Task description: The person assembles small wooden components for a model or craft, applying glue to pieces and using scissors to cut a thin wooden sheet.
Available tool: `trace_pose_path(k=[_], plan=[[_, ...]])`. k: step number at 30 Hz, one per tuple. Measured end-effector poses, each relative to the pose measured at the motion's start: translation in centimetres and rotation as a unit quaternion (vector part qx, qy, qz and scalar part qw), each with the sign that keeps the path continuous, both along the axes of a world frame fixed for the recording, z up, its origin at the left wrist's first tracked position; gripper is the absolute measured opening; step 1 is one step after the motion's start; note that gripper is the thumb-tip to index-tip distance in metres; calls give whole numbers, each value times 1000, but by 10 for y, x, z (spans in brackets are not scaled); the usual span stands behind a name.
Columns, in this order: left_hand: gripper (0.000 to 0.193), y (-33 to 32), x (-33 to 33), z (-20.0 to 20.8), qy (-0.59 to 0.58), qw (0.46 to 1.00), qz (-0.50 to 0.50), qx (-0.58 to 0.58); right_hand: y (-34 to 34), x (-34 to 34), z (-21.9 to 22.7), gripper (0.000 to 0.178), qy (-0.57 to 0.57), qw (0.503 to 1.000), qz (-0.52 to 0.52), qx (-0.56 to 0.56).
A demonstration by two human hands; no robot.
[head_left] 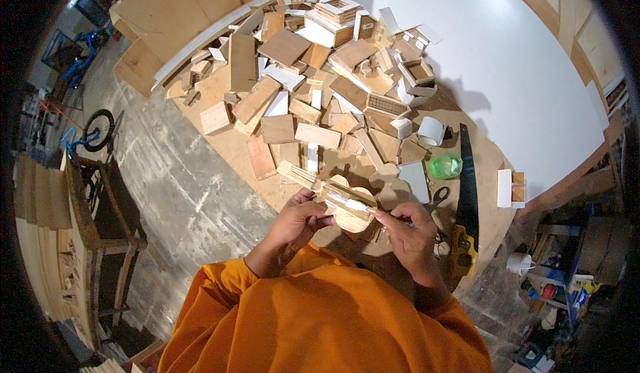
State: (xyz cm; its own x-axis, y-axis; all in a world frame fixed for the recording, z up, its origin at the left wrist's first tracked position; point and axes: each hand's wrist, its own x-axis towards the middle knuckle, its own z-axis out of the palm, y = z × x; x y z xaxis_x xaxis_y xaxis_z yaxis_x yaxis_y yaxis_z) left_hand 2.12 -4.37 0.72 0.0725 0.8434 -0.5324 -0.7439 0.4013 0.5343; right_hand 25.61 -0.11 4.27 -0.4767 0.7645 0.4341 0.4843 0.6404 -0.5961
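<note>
A small guitar-shaped piece of pale wood [348, 221] is held in front of my chest, over the near edge of the work board. Its neck points up and to the left. Along the body runs a strip with a shiny, clear-looking surface and a white patch near the right end. My left hand [295, 221] is closed around the piece where neck and body meet. With thumb and fingertips, my right hand [408, 232] pinches at the right end of the body. Whether a thin stick sits between those fingertips is too small to tell.
Many wood offcuts [277, 129] are heaped on the brown board beyond my hands. To the right lie scissors [437, 198], a green plastic container [445, 166], a white cup-like piece [432, 131] and a yellow-handled handsaw [464, 246]. A large white panel [527, 66] stretches behind.
</note>
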Motion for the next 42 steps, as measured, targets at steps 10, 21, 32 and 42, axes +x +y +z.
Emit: trace_pose_path(k=[10,21,32,42], plan=[[26,-5,-11,-14,27,998,47,15,43,71,-1,21,-27,972,-230,48],[30,-35,-49,-24,76,978,184,-56,73,96,3,13,-111,940,-316,58],[29,-61,-109,-22,146,951,271,11,94,87,-10,9,-192,936,-292,41],[33,-63,-106,-22,124,957,263,6,111,88,-34,10,-281,917,-284,2]])
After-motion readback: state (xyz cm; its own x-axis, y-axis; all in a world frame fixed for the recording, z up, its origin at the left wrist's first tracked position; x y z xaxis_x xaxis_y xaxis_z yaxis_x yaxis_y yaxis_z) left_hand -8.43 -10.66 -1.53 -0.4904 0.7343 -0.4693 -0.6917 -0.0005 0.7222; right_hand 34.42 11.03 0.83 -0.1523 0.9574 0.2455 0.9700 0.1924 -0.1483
